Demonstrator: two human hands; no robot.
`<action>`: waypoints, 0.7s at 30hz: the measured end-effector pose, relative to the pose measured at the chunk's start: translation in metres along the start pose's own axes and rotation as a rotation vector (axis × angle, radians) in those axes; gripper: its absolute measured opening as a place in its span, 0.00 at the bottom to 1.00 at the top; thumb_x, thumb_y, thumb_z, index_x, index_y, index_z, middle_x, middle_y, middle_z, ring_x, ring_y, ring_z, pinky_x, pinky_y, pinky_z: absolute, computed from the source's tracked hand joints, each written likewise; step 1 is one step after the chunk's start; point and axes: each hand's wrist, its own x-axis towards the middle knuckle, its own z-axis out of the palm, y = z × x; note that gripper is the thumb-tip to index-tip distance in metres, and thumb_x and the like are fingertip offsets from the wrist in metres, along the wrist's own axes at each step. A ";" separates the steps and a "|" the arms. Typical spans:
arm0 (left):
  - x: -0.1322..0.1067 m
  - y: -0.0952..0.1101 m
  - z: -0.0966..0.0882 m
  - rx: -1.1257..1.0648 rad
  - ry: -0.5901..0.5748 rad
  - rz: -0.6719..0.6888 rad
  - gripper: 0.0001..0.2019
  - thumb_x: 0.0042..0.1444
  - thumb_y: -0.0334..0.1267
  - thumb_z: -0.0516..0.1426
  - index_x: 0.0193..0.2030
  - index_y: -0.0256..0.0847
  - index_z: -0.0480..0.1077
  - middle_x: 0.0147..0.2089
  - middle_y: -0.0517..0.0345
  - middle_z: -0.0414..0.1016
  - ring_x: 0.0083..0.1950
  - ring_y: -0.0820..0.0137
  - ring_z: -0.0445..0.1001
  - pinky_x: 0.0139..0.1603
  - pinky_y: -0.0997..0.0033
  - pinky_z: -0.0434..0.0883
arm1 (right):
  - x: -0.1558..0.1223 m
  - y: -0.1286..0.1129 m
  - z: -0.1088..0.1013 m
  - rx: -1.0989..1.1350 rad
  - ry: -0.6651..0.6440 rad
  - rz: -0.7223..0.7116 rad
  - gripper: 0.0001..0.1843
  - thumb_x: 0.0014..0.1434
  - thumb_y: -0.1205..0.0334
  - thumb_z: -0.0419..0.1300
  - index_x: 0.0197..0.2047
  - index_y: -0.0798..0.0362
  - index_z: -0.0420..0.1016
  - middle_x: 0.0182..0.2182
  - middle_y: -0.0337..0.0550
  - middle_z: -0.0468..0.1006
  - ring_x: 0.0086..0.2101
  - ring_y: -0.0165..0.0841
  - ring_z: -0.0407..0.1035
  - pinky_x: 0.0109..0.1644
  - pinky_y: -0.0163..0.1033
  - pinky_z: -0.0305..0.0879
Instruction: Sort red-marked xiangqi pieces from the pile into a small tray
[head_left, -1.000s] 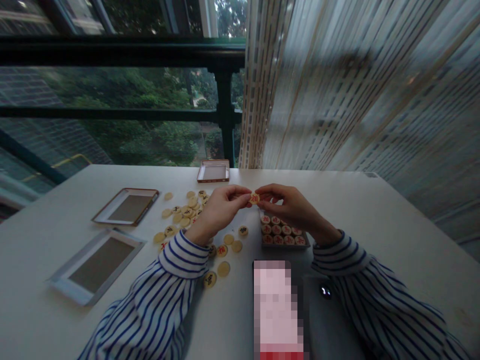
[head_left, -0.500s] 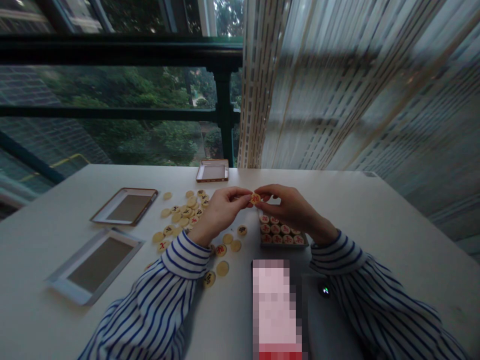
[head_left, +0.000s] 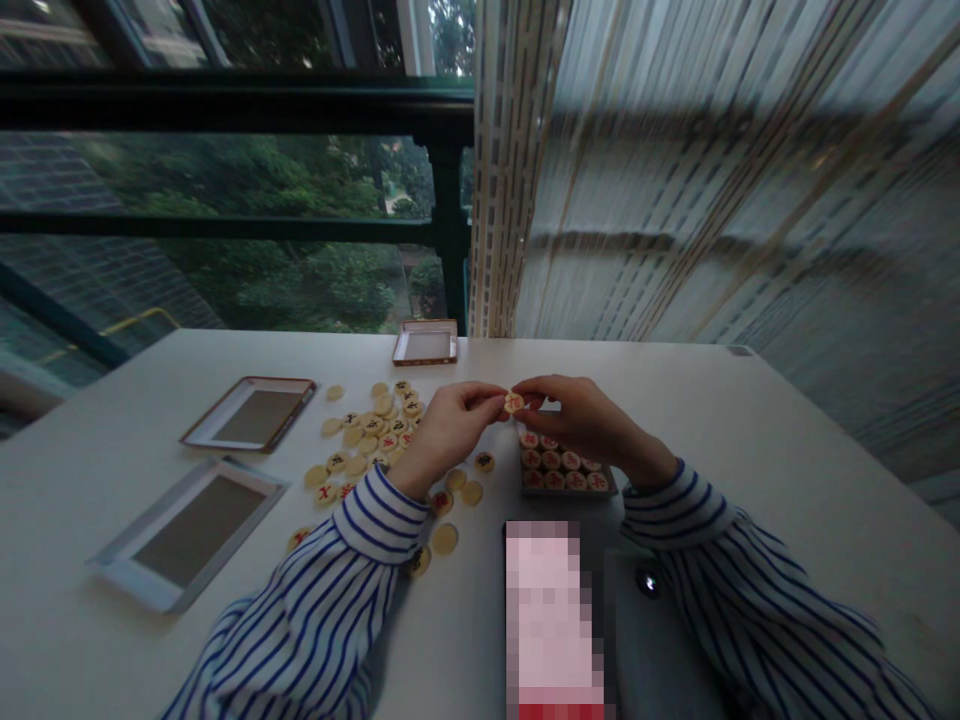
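Observation:
Between the fingertips of both hands is one round xiangqi piece (head_left: 514, 403) with a red character facing me. My left hand (head_left: 457, 425) pinches its left side, and my right hand (head_left: 574, 408) grips the right side. Below my right hand sits a small box (head_left: 568, 492) filled with rows of red-character pieces; the hand hides its far right part. Left of my left hand, loose xiangqi pieces (head_left: 367, 443) lie scattered and partly piled, some blank side up, others showing black or red characters. My left forearm covers some of them.
Two shallow tray-like lids, one brown-rimmed (head_left: 306, 402) and one pale (head_left: 112, 568), lie at the left. A smaller box lid (head_left: 425, 361) stands at the table's far edge. A phone with a blurred screen (head_left: 547, 610) and a dark grey flat object (head_left: 660, 650) lie in front.
The held piece has turned slightly between my fingers and sits a little lower. My left hand has shifted slightly right and down.

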 end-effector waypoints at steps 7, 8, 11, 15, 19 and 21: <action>0.000 0.001 -0.002 0.146 0.044 0.014 0.11 0.51 0.37 0.57 0.38 0.32 0.74 0.32 0.50 0.78 0.34 0.69 0.76 0.37 0.71 0.70 | 0.000 0.008 -0.001 -0.082 -0.028 0.080 0.15 0.55 0.58 0.57 0.44 0.54 0.74 0.33 0.42 0.78 0.33 0.30 0.71 0.38 0.33 0.62; 0.000 0.000 -0.002 0.170 0.043 0.017 0.11 0.51 0.37 0.56 0.38 0.33 0.74 0.32 0.50 0.78 0.34 0.69 0.76 0.37 0.71 0.70 | 0.000 0.010 -0.001 -0.111 -0.041 0.088 0.16 0.55 0.58 0.57 0.44 0.55 0.74 0.34 0.42 0.78 0.34 0.30 0.71 0.39 0.33 0.62; 0.001 -0.003 -0.003 0.240 0.028 0.039 0.11 0.51 0.38 0.56 0.39 0.33 0.73 0.32 0.51 0.78 0.34 0.69 0.76 0.36 0.71 0.69 | 0.000 0.013 -0.001 -0.232 -0.114 0.090 0.16 0.56 0.57 0.55 0.44 0.55 0.74 0.35 0.44 0.78 0.35 0.32 0.70 0.39 0.34 0.60; 0.002 -0.007 -0.003 0.310 0.020 0.050 0.12 0.52 0.40 0.55 0.39 0.35 0.73 0.33 0.51 0.78 0.34 0.68 0.76 0.35 0.71 0.70 | 0.001 0.016 -0.001 -0.378 -0.218 0.086 0.16 0.57 0.57 0.53 0.44 0.54 0.74 0.34 0.44 0.78 0.34 0.33 0.69 0.37 0.34 0.58; 0.001 -0.006 -0.003 0.364 0.014 0.069 0.12 0.52 0.40 0.55 0.38 0.35 0.73 0.33 0.52 0.78 0.34 0.69 0.76 0.35 0.71 0.69 | 0.000 0.020 0.001 -0.459 -0.275 0.099 0.16 0.57 0.56 0.52 0.44 0.54 0.73 0.35 0.46 0.78 0.35 0.34 0.69 0.36 0.35 0.57; 0.001 -0.005 -0.003 0.378 0.006 0.074 0.12 0.52 0.40 0.54 0.38 0.36 0.73 0.33 0.52 0.78 0.34 0.69 0.76 0.35 0.71 0.70 | 0.000 0.023 0.002 -0.482 -0.298 0.108 0.17 0.58 0.55 0.51 0.44 0.54 0.73 0.35 0.46 0.78 0.35 0.35 0.70 0.36 0.35 0.57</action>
